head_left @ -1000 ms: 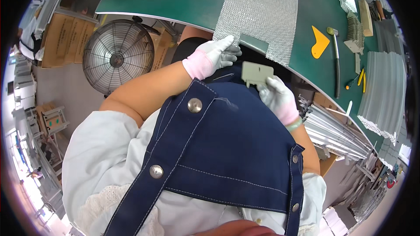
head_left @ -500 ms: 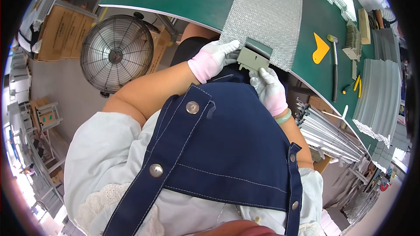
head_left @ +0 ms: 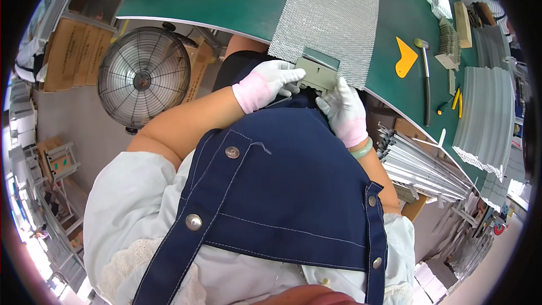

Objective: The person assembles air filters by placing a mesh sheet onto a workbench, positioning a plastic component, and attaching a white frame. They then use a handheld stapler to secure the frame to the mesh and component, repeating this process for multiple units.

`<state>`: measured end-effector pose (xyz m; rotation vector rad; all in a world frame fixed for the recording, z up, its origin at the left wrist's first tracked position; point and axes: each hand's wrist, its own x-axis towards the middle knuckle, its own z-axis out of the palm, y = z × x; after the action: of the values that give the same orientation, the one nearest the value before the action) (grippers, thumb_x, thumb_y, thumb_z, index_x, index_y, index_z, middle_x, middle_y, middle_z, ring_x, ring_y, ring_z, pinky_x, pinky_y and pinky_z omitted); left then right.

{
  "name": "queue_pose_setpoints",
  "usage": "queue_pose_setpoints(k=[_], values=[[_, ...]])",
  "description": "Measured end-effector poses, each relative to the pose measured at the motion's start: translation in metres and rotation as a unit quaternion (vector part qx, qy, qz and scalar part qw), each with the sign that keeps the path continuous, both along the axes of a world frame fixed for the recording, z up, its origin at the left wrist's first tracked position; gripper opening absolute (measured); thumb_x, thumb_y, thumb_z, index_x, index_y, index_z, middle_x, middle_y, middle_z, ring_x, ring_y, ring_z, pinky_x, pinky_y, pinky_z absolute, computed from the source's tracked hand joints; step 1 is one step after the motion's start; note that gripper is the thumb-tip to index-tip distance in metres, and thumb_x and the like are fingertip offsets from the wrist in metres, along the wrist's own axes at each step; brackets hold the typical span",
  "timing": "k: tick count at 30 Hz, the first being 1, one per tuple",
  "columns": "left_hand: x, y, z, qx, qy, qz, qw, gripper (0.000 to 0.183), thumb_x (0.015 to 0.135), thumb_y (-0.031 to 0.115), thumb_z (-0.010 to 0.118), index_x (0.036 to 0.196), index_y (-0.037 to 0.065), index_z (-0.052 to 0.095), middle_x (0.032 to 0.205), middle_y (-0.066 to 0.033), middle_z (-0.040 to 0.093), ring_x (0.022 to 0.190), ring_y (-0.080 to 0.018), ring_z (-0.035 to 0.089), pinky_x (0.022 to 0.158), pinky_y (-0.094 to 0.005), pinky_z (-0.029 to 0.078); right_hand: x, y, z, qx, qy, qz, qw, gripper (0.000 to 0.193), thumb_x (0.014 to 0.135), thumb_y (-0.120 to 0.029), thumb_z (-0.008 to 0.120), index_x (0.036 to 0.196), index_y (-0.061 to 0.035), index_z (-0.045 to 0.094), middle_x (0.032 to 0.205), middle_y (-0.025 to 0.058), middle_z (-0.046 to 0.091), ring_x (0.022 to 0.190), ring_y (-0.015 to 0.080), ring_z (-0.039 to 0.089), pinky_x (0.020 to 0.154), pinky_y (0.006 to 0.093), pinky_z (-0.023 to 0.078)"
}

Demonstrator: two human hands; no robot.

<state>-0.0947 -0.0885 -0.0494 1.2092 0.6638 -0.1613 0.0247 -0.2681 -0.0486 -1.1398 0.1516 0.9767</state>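
A flat grey-green rectangular block with small notches along its near edge is held in front of my waist, at the near edge of a silvery honeycomb-textured sheet. My left hand, in a white glove with a pink cuff, grips the block's left end, thumb on top and fingers partly beneath. At the right end, my right hand, gloved alike, has its fingertips against the block's side; some of its fingers are hidden. A dark grey-green strip shows between block and sheet.
On the green table to the right lie a yellow scraper, a hammer and yellow-handled pliers. Corrugated metal sheets stack at far right. A large fan stands on the left.
The block has turned so its top face shows more squarely. My right fingers have shifted from its near corner to its right side. The whole view has moved slightly.
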Motion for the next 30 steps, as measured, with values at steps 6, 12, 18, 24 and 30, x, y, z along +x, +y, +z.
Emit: queue_pose_setpoints(k=[6, 12, 18, 24, 30], values=[[-0.004, -0.001, -0.010, -0.119, -0.036, 0.048, 0.991, 0.034, 0.098, 0.032, 0.062, 0.114, 0.002, 0.060, 0.100, -0.0072, 0.065, 0.082, -0.0099, 0.057, 0.077, -0.0252, 0.049, 0.021, -0.011, -0.025, 0.153, 0.080, 0.034, 0.984, 0.023, 0.101, -0.023, 0.058, 0.114, -0.0035, 0.058, 0.111, 0.0113, 0.065, 0.097, 0.0217, 0.064, 0.079, 0.0350, 0.054], [-0.006, 0.002, -0.022, -0.184, -0.073, 0.046, 0.979, 0.035, 0.099, 0.031, 0.061, 0.116, 0.000, 0.058, 0.101, -0.0082, 0.063, 0.084, -0.0106, 0.057, 0.077, -0.0254, 0.049, 0.022, -0.011, -0.023, 0.203, 0.113, 0.060, 0.971, 0.021, 0.101, -0.018, 0.055, 0.115, -0.0027, 0.061, 0.109, 0.0088, 0.067, 0.092, 0.0191, 0.065, 0.076, 0.0314, 0.055], [-0.004, -0.007, 0.009, -0.112, -0.063, 0.020, 0.991, 0.049, 0.098, 0.039, 0.061, 0.123, -0.004, 0.054, 0.103, -0.0071, 0.063, 0.091, -0.0104, 0.059, 0.079, -0.0255, 0.050, 0.027, -0.016, -0.025, 0.078, -0.062, 0.034, 0.994, 0.027, 0.098, -0.027, 0.063, 0.110, -0.0030, 0.065, 0.099, 0.0079, 0.070, 0.080, 0.0167, 0.067, 0.074, 0.0292, 0.056], [0.047, 0.058, 0.081, 0.509, -0.045, -0.279, 0.813, 0.042, 0.093, 0.037, 0.063, 0.122, 0.007, 0.065, 0.114, -0.0129, 0.068, 0.103, -0.0198, 0.065, 0.087, -0.0321, 0.051, 0.025, -0.029, -0.029, 0.104, 0.036, 0.298, 0.948, 0.079, 0.091, -0.057, 0.063, 0.134, 0.0070, 0.049, 0.114, 0.0179, 0.065, 0.097, 0.0207, 0.066, 0.085, 0.0308, 0.055], [0.131, 0.078, 0.002, 0.761, -0.279, -0.273, 0.519, 0.076, 0.082, 0.060, 0.064, 0.145, 0.021, 0.048, 0.152, -0.0140, 0.041, 0.142, -0.0388, 0.033, 0.116, -0.0569, 0.022, -0.001, 0.021, -0.013, 0.044, -0.005, 0.191, 0.981, 0.057, 0.098, -0.048, 0.057, 0.123, 0.0034, 0.056, 0.101, 0.0129, 0.066, 0.082, 0.0167, 0.065, 0.076, 0.0284, 0.053]])
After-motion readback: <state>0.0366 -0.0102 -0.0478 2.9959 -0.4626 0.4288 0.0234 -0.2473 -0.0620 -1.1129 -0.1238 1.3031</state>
